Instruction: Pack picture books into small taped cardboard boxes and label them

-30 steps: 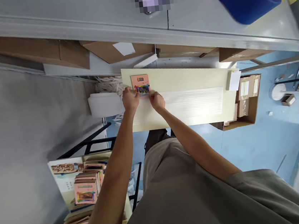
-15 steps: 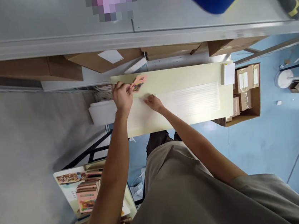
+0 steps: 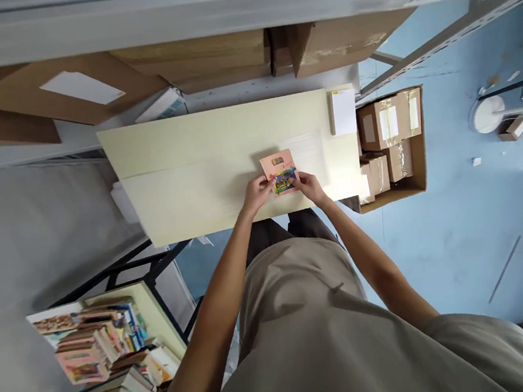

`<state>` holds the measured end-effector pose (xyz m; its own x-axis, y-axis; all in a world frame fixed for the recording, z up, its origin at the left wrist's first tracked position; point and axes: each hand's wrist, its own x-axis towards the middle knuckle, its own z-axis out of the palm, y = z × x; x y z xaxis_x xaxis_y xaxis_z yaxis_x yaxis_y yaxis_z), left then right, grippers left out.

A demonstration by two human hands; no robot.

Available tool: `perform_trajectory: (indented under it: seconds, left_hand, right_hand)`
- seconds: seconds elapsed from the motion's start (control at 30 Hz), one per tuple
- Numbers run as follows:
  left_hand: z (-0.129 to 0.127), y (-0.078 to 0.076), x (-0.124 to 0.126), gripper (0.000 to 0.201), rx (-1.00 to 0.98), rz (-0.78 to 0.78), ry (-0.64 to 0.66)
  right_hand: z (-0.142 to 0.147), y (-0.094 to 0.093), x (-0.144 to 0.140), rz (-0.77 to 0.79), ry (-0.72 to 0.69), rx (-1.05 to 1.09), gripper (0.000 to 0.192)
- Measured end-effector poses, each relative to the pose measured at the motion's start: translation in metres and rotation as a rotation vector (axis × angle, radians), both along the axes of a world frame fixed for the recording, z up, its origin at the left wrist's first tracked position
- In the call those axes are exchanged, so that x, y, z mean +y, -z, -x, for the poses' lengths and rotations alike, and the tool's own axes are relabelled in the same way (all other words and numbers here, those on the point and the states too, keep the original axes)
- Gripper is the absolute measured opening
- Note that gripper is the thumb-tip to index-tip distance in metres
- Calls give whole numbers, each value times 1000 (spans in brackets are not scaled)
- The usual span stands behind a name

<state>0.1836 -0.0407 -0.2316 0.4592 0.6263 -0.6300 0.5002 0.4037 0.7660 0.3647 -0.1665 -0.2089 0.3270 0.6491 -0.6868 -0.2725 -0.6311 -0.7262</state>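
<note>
Over the cream tabletop [image 3: 180, 148], both hands hold a flat pink booklet [image 3: 279, 162] with a colourful picture and lettering on its face. My left hand [image 3: 257, 194] grips its lower left edge between thumb and fingers. On the lower right, my right hand [image 3: 309, 187] pinches it with the thumb on the picture. The printed face points up toward me. A translucent plastic sheet [image 3: 310, 149] lies on the table, partly behind the booklet. Near the table's right end sits a white pad or box [image 3: 343, 112].
Similar pink booklets [image 3: 79, 361] are stacked with other books on a stand at lower left. An open carton [image 3: 421, 165] of smaller boxes stands right of the table. Cardboard boxes [image 3: 222, 62] line a shelf behind, beneath a grey metal beam [image 3: 175, 17].
The booklet has moved from the table's left end to mid-table in front of me. My right hand now grips it together with my left. The view has shifted.
</note>
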Motion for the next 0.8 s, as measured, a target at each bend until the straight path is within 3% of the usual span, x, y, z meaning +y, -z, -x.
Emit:
perform_trajectory:
  seconds: [0.07, 0.17, 0.33, 0.53, 0.63, 0.8]
  left_hand:
    - [-15, 7, -15, 25, 122, -107, 54]
    - [-28, 12, -28, 16, 251, -180, 33]
    - [-32, 17, -36, 14, 278, -185, -56]
    - [-32, 19, -34, 15, 246, -222, -59]
    - [-32, 22, -34, 12, 221, -217, -85]
    - [-30, 28, -35, 9, 195, -198, -158]
  right_hand:
    - [-12, 6, -14, 70, -129, -192, 47]
    - [-17, 14, -18, 166, -293, -425, 31]
    - [-22, 13, -18, 232, -473, -598, 28]
    - [-66, 12, -42, 259, -199, -778, 37]
    - [-83, 21, -44, 289, -180, -708, 38]
    - [-90, 36, -40, 199, -114, -762, 20]
